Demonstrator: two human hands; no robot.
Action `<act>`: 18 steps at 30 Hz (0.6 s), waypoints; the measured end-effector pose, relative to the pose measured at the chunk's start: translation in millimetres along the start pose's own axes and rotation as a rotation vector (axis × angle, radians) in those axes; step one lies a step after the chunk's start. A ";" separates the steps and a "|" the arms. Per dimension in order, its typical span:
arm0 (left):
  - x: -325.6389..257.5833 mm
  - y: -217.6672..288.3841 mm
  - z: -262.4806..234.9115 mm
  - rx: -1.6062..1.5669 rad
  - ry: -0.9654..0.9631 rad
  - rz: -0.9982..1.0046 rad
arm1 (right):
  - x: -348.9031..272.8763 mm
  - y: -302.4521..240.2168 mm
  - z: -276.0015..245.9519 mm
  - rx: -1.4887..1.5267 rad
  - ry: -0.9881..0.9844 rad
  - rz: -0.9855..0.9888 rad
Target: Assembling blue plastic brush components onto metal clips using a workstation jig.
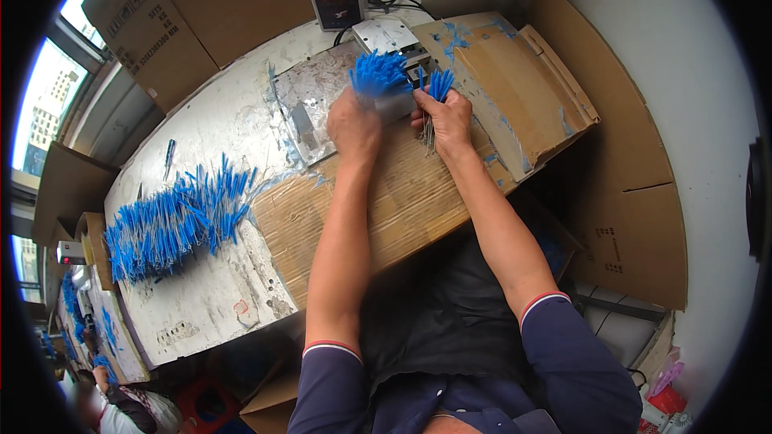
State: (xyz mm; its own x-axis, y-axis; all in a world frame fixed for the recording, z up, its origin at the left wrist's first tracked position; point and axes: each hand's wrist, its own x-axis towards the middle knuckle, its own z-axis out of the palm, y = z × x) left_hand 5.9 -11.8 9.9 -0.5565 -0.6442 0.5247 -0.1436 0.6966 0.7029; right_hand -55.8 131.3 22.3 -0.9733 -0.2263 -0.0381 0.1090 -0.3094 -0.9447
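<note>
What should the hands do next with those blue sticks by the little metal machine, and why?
Probably the left hand should ease its fanned bunch of blue-tipped sticks a bit further toward the small metal machine. The blue ends already point at it and sit right against it. The right hand holds a smaller bunch beside it, seemingly waiting.

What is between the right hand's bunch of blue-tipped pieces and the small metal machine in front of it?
Nothing visible. The right hand holds its blue-tipped bunch right beside the metal machine. The left hand holds a bigger blue bunch against the machine, off to the side.
</note>
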 end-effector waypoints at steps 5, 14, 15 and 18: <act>-0.6 -2.1 -0.7 0.010 -0.011 0.019 | -7.5 0.8 -1.9 -0.016 -0.038 -0.032; -2.0 -2.9 -0.2 0.165 -0.018 0.170 | -14.7 4.0 -2.3 -0.049 -0.033 -0.118; -2.6 -2.2 -0.2 0.166 -0.026 0.149 | -14.6 4.7 -1.4 -0.061 -0.008 -0.130; -2.5 -1.1 -1.3 0.143 0.001 0.090 | -14.1 6.0 0.8 -0.040 0.000 -0.101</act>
State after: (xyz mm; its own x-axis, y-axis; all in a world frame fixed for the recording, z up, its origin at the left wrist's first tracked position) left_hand 8.6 -11.4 8.5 -0.5719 -0.5771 0.5830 -0.2078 0.7894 0.5776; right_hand -41.3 131.9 17.5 -0.9788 -0.1963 0.0578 0.0025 -0.2939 -0.9558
